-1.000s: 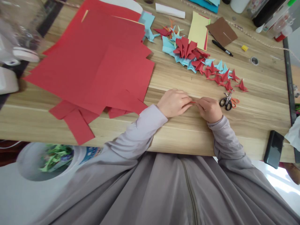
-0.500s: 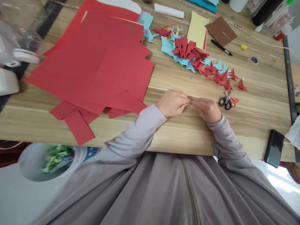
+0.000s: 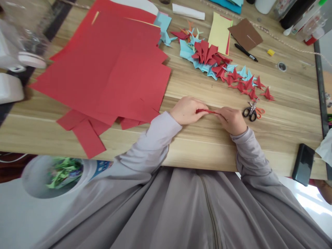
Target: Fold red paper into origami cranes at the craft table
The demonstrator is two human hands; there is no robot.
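Between my two hands, a thin folded piece of red paper is held edge-on, just above the table. My left hand pinches its left end and my right hand pinches the right end; the fingers cover most of it. Beyond my hands lie several folded red paper cranes, with light blue ones among them. Two pairs of scissors, one black-handled and one orange-handled, rest just right of my right hand.
A large stack of red paper sheets covers the table's left part, with red strips at its front. Yellow paper, brown paper and a black pen lie at the back. A phone overhangs the front right edge; a bin stands below left.
My hands have moved slightly apart, the left one a little to the left. More of the folded red paper now shows between them.
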